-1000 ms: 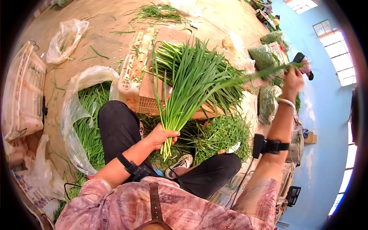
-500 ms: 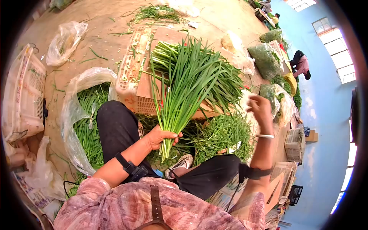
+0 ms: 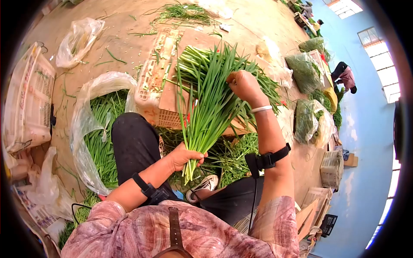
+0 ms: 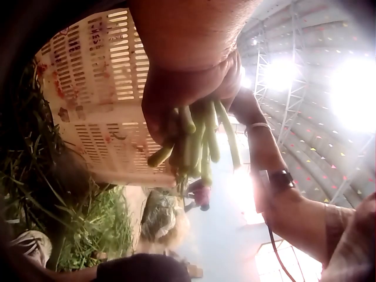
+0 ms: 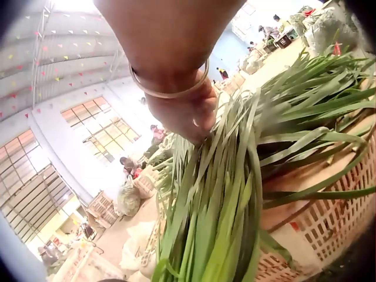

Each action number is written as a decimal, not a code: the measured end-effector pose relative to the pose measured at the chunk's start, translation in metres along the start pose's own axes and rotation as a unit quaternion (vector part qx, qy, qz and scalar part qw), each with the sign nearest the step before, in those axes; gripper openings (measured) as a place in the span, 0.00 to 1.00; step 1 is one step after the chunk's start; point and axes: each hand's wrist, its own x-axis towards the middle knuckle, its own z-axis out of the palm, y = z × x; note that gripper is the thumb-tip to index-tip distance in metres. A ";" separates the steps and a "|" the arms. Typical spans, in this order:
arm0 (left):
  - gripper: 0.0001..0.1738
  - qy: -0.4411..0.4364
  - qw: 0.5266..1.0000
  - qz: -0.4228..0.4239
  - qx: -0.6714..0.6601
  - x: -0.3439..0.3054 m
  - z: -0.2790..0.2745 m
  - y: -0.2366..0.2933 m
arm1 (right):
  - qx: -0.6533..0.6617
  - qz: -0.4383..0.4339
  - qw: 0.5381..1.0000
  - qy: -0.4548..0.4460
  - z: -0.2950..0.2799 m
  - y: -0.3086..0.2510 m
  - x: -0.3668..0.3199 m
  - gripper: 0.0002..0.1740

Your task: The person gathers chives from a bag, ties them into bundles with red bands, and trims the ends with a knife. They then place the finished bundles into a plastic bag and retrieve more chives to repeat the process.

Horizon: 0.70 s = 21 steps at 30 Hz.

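My left hand (image 3: 186,157) grips a bunch of garlic chives (image 3: 206,116) near the base, thumb across the stems. The pale cut ends (image 4: 194,144) stick out below that fist in the left wrist view. Over the leafy upper part is my right hand (image 3: 246,86), its fingers curled in at the leaves. Seen from the right wrist, its fingertips pinch among the long flat leaves (image 5: 223,205), and the hand partly hides the pinch. Behind the bunch, more garlic chives (image 3: 191,60) lie on cardboard over an upturned plastic crate (image 3: 148,92).
Left of my knee stands a clear plastic bag (image 3: 81,112) holding chives. A heap of loose green leaves (image 3: 238,157) lies by my shoe (image 3: 208,182). Another crate (image 3: 32,99) stands far left. Filled bags (image 3: 303,71) and a bending person (image 3: 345,77) are along the blue wall.
My right hand first held a long leaf far out to the right, then came back without it and is now at the bunch's leaves. The left hand keeps its grip.
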 end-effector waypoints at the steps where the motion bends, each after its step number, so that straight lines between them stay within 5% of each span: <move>1: 0.18 0.002 1.000 0.000 0.002 0.000 -0.001 -0.001 | -0.017 -0.008 1.000 -0.011 0.001 -0.001 -0.001 0.06; 8: 0.15 0.007 1.000 0.000 0.017 0.002 -0.002 -0.002 | -0.129 -0.068 0.986 0.085 0.006 -0.018 -0.020 0.03; 13: 0.12 0.048 0.999 -0.007 0.025 -0.001 0.002 0.001 | -0.075 -0.027 0.983 0.166 0.010 -0.021 -0.024 0.04; 16: 0.13 0.052 0.999 0.005 0.015 -0.001 0.000 0.000 | 0.174 0.170 0.951 0.192 0.013 -0.010 -0.021 0.09; 21: 0.15 0.043 0.999 -0.012 -0.018 -0.004 0.000 0.002 | 0.509 0.249 0.797 0.207 -0.038 0.007 -0.067 0.06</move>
